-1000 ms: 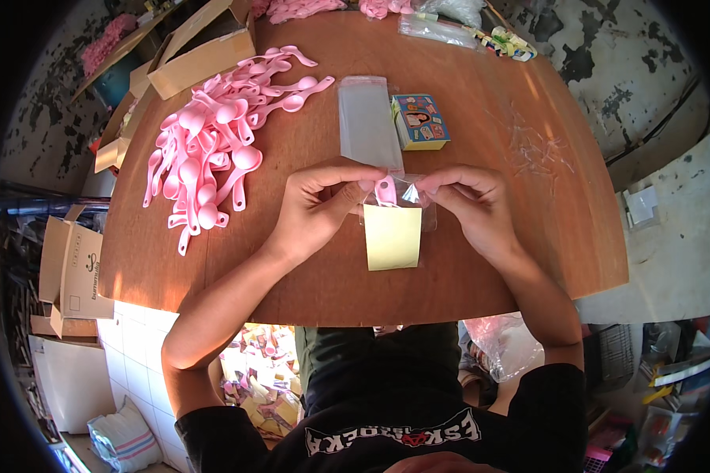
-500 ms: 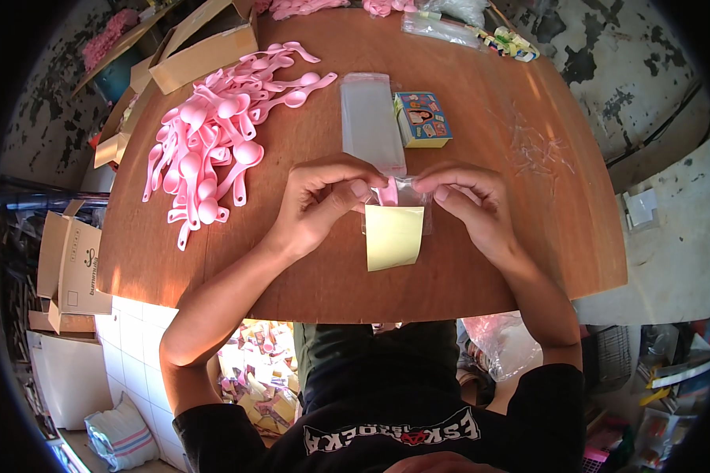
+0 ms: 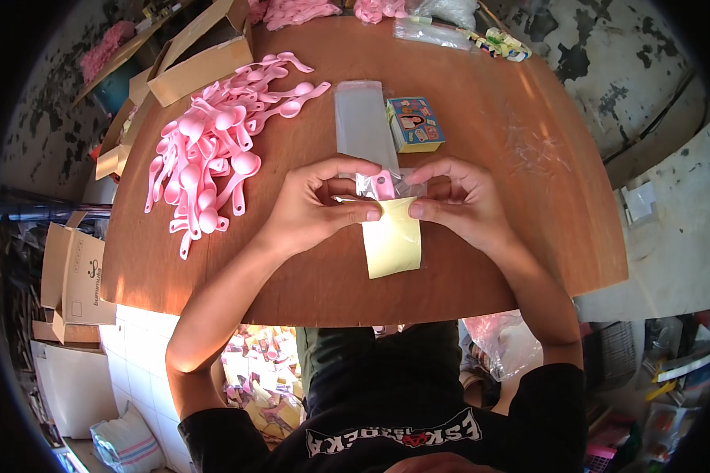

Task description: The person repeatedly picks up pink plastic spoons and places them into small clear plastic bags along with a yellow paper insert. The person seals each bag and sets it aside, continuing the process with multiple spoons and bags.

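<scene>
Near the table's front edge, a small clear plastic bag (image 3: 408, 188) is stretched between both hands. Its lower part holds a pale yellow card (image 3: 393, 246). The holed end of a pink plastic spoon (image 3: 383, 186) shows at the top; the rest of the spoon is hidden behind the card. My left hand (image 3: 311, 203) pinches the bag's left side, thumb at the card's upper edge. Closed on the opposite side is my right hand (image 3: 464, 203), its thumb also against the card's top. Just beyond lie a stack of flat clear bags (image 3: 365, 118) and a stack of blue printed cards (image 3: 416, 124).
A heap of pink spoons (image 3: 205, 158) covers the left of the wooden table (image 3: 307, 292). Behind it stands an open cardboard box (image 3: 201, 71). Thin clear plastic strips (image 3: 536, 150) lie at right. Plastic bags (image 3: 437, 33) and pink bundles (image 3: 300, 11) line the far edge.
Both thumbs have come down onto the card's upper edge, having been at the bag's mouth. More of the spoon's holed end shows above the card. The view has shifted slightly.
</scene>
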`<action>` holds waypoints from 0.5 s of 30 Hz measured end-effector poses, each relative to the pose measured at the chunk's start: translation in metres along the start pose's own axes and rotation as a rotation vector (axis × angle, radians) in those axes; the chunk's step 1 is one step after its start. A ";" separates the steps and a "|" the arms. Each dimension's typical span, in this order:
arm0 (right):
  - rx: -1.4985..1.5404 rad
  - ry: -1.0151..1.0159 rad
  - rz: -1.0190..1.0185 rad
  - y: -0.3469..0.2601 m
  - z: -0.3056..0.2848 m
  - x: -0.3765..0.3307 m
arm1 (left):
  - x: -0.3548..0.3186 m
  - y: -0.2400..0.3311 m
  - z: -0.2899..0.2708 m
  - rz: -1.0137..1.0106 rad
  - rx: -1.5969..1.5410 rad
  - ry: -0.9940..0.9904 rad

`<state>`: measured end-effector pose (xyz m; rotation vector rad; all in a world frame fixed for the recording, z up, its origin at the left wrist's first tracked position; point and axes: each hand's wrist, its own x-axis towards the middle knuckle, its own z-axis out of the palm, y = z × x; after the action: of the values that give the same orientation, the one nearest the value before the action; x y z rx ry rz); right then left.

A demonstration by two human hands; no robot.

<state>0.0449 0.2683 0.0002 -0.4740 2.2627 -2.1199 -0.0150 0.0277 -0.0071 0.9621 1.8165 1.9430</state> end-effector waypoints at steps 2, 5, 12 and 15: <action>0.022 -0.005 -0.078 0.000 0.000 0.002 | -0.003 0.008 -0.001 0.032 -0.014 0.009; 0.269 0.015 -0.042 -0.003 -0.004 0.001 | -0.014 0.032 -0.003 -0.027 -0.078 -0.029; 0.226 0.049 0.054 -0.003 -0.009 0.000 | -0.118 0.057 0.031 -0.028 0.357 -0.557; 0.154 0.083 -0.004 0.000 -0.001 0.003 | -0.178 0.004 0.015 -0.271 0.621 -0.377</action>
<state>0.0417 0.2689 0.0007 -0.3926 2.1174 -2.3340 0.1245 -0.0750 -0.0496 1.0876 2.2026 0.9643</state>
